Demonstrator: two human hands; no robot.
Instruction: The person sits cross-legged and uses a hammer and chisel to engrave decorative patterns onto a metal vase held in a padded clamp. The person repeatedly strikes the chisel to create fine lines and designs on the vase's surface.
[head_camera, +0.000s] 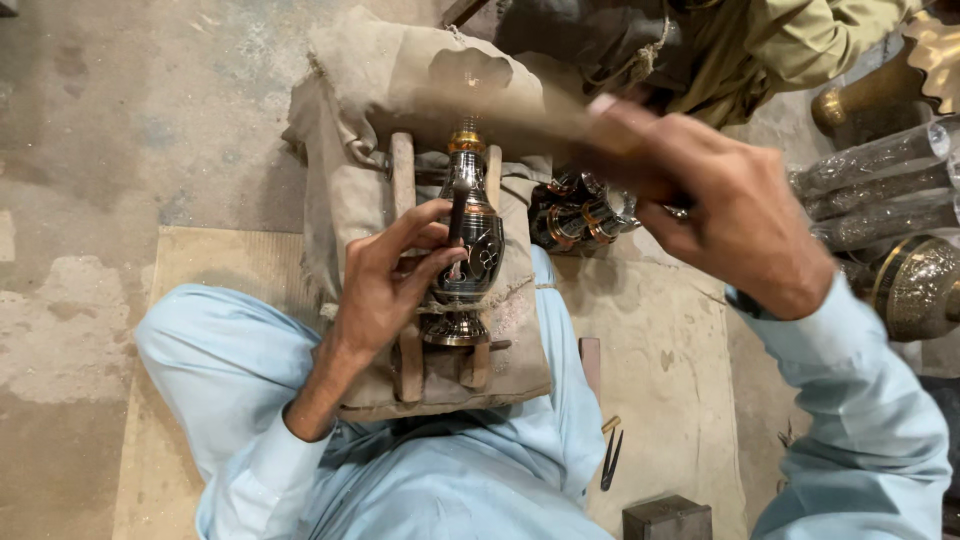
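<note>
A small dark metal vase (470, 245) with engraved flower patterns and a brass neck lies on its side across two wooden rails (403, 180), its foot toward the person and its neck pointing away, all of it bedded on a worn cloth pad (350, 110) over the lap. The left hand (385, 285) steadies the vase and pinches a thin chisel (458, 215), point set against the vase's shoulder. The right hand (735, 215) is clenched around a wooden mallet (480, 105), raised and blurred with motion. Judging from this, the engraving step is in hand, mid-stroke; the next blow seemingly calls for a square hit on the chisel head (fingers sit just beside it).

Right of the pad lies a cluster of similar small vases (580, 215), close under the swinging arm. At the far right, wrapped metal pieces (880, 185) and a large brass vessel (915, 285) crowd the edge. Another person's sleeve (800, 40) shows at the far side. The concrete floor (120, 120) lies to the left. Small tongs (610, 455) lie near.
</note>
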